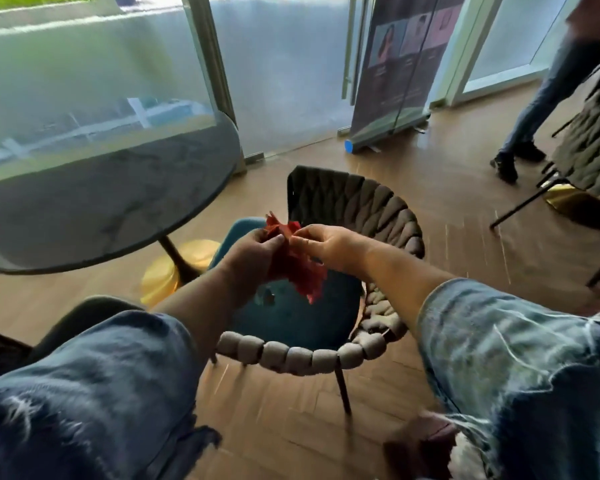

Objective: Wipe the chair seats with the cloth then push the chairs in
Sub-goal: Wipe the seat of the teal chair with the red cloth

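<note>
A red cloth [297, 268] hangs crumpled between both hands, held in the air above a chair. My left hand [253, 254] grips its left side and my right hand [321, 245] pinches its top right. Below them stands the chair with a teal seat [291, 317] and a grey woven rope backrest [357, 206] that curves round to the front rim. The chair is pulled out from the round dark marble table [101, 199], which stands to its left. The cloth does not touch the seat.
The table has a gold base [174, 271] on the wooden floor. Another chair [589, 157] stands at the right, with a person's legs [530, 126] beside it. A roll-up banner [395, 71] leans by the glass doors. A dark chair edge [84, 313] shows lower left.
</note>
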